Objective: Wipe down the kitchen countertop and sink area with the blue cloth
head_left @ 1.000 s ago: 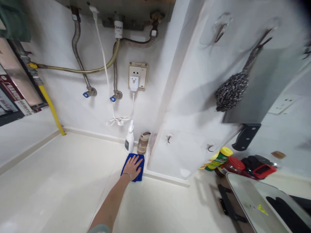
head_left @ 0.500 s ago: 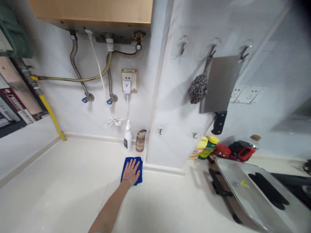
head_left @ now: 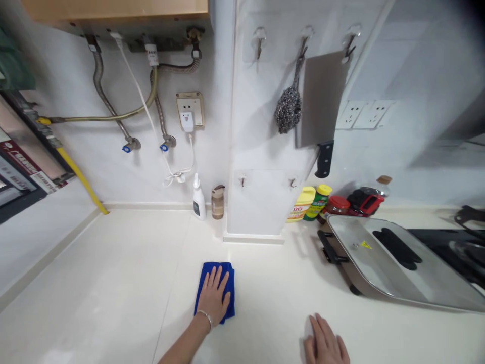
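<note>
My left hand (head_left: 214,299), with a bracelet at the wrist, lies flat on a folded blue cloth (head_left: 228,312) on the white counter. Its fingers are spread over the cloth, pressing from above rather than wrapping round it. At the bottom edge of the view, my right hand (head_left: 326,345) rests palm down on the counter, fingers stretched out and holding nothing. Beyond the cloth, a white spray bottle (head_left: 199,201) and a brown drinking bottle (head_left: 217,203) stand upright against the wall.
An electric pan with a lid (head_left: 379,263) stands at the right, behind it several condiment containers (head_left: 318,203). A wall pillar (head_left: 259,205) juts onto the counter, with a cleaver (head_left: 322,101) and a steel-wool scrubber (head_left: 288,110) hanging on it. A yellow hose (head_left: 83,182) comes down at left.
My left hand and the blue cloth have moved back toward me, away from the bottles and pillar. My right hand has come into view at the bottom. The view has shifted.
</note>
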Available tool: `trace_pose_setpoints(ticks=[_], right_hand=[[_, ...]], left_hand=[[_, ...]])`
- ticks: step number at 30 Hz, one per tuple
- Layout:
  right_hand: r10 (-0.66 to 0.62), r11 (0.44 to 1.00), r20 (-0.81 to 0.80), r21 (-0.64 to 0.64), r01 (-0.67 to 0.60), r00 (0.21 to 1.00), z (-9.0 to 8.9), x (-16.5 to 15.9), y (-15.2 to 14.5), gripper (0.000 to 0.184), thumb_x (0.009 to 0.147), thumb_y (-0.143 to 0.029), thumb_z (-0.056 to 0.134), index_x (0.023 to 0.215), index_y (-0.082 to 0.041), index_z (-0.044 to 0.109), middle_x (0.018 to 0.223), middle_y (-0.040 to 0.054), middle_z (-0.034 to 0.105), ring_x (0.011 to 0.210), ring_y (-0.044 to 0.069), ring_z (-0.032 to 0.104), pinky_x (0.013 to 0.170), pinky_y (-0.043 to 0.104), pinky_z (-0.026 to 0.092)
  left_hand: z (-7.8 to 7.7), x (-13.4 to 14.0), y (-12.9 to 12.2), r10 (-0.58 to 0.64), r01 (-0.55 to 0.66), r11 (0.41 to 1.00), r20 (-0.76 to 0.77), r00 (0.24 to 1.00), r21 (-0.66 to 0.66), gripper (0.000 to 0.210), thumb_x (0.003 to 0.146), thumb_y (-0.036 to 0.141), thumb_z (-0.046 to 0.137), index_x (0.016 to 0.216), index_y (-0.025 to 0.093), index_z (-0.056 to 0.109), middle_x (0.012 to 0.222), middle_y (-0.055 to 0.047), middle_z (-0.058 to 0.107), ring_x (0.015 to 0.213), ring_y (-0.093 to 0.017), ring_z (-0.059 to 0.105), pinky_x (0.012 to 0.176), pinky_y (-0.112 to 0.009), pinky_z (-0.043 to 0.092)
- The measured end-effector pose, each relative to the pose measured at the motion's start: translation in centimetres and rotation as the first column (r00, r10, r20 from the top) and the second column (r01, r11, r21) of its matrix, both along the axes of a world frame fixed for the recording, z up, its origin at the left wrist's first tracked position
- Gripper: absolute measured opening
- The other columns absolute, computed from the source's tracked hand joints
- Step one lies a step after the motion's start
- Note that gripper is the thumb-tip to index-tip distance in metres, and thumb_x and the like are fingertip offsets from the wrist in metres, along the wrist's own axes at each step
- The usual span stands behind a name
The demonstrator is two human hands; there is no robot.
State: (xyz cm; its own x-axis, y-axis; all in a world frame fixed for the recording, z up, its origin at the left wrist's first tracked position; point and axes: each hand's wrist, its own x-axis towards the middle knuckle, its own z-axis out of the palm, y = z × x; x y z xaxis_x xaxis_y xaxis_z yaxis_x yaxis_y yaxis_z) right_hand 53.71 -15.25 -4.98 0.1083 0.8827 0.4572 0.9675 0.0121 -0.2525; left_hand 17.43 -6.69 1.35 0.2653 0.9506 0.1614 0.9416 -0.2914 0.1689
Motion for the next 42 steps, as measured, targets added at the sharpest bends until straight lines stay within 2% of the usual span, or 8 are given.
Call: trace_pose_setpoints(ticks=[6,13,20,27,30,33,36,42], right_hand=[[0.005,1.0,0.043,0.014,-0.006,0.999,1.4,-0.7,-0.3,0.052,0.097,-0.04,0.029,0.134,-0.013,0.054,0.141,0.014,0.054,0.131,0.026,0.047,0.116,0.049,0.027],[0.003,1.0,0.018,-0.018,-0.003,1.0,2.3,-0.7,-0.8,0.049,0.097,-0.036,0.032,0.135,-0.012,0.053,0.144,0.0151,0.052,0.132,0.027,0.046,0.117,0.049,0.023],[0.049,0.999,0.007,0.017,-0.049,0.999,2.2,-0.2,-1.1,0.046,0.095,-0.031,0.037,0.137,-0.015,0.05,0.144,0.0154,0.051,0.134,0.028,0.045,0.115,0.052,0.026],[0.071,0.997,-0.015,0.041,-0.07,0.997,2.0,-0.3,-1.3,0.049,0.095,-0.029,0.036,0.141,-0.014,0.045,0.145,0.0166,0.05,0.136,0.03,0.042,0.115,0.056,0.024],[0.073,0.996,-0.029,0.055,-0.071,0.997,1.9,-0.4,-1.3,0.05,0.095,-0.03,0.036,0.141,-0.012,0.044,0.146,0.018,0.049,0.137,0.031,0.041,0.115,0.057,0.023],[0.067,0.995,-0.041,0.077,-0.064,0.997,2.0,-0.4,-1.4,0.051,0.094,-0.03,0.037,0.141,-0.011,0.044,0.146,0.0198,0.048,0.136,0.032,0.041,0.114,0.058,0.022],[0.088,0.992,-0.056,0.097,-0.082,0.995,2.3,-0.3,-1.5,0.053,0.093,-0.029,0.039,0.142,-0.011,0.044,0.146,0.0204,0.048,0.135,0.033,0.043,0.113,0.058,0.023],[0.124,0.986,-0.08,0.125,-0.114,0.989,2.5,-0.3,-1.8,0.056,0.089,-0.025,0.047,0.143,-0.011,0.042,0.145,0.0223,0.049,0.133,0.037,0.046,0.111,0.061,0.025]], left_hand=[[0.6,2.5,-4.8,-0.032,0.032,0.999,0.018,0.999,-0.04,0.063,0.1,0.037,0.035,0.158,0.03,0.011,0.165,-0.008,0.016,0.151,-0.034,0.015,0.12,-0.06,0.029],[0.9,4.2,-8.0,-0.055,0.06,0.99,0.042,0.998,-0.126,0.069,0.097,0.036,0.042,0.158,0.028,0.011,0.166,-0.008,0.011,0.151,-0.035,0.014,0.121,-0.061,0.026],[1.1,5.6,-11.4,-0.014,0.015,0.996,0.011,1.0,-0.09,0.071,0.095,0.031,0.046,0.158,0.028,0.012,0.166,-0.006,0.011,0.152,-0.032,0.01,0.122,-0.057,0.026],[1.4,6.1,-12.4,0.028,-0.032,0.995,-0.042,0.999,-0.097,0.069,0.096,0.03,0.044,0.158,0.028,0.012,0.166,-0.007,0.01,0.153,-0.031,0.009,0.122,-0.057,0.026],[1.3,7.2,-12.6,0.092,-0.094,0.989,-0.023,0.995,-0.113,0.067,0.097,0.035,0.043,0.157,0.03,0.013,0.166,-0.005,0.006,0.153,-0.031,0.007,0.123,-0.058,0.024],[1.4,9.3,-13.1,0.183,-0.177,0.971,0.023,0.983,-0.163,0.067,0.098,0.044,0.04,0.157,0.029,0.012,0.166,-0.007,0.001,0.152,-0.034,0.003,0.124,-0.061,0.02],[1.9,11.9,-13.3,0.215,-0.193,0.951,0.069,0.974,-0.24,0.071,0.098,0.051,0.038,0.158,0.027,0.007,0.165,-0.01,-0.002,0.151,-0.036,-0.001,0.124,-0.065,0.017],[2.9,17.1,-13.8,0.115,-0.061,0.951,0.163,0.98,-0.302,0.072,0.099,0.054,0.03,0.156,0.026,-0.004,0.163,-0.009,-0.013,0.15,-0.038,-0.009,0.123,-0.069,0.013]])
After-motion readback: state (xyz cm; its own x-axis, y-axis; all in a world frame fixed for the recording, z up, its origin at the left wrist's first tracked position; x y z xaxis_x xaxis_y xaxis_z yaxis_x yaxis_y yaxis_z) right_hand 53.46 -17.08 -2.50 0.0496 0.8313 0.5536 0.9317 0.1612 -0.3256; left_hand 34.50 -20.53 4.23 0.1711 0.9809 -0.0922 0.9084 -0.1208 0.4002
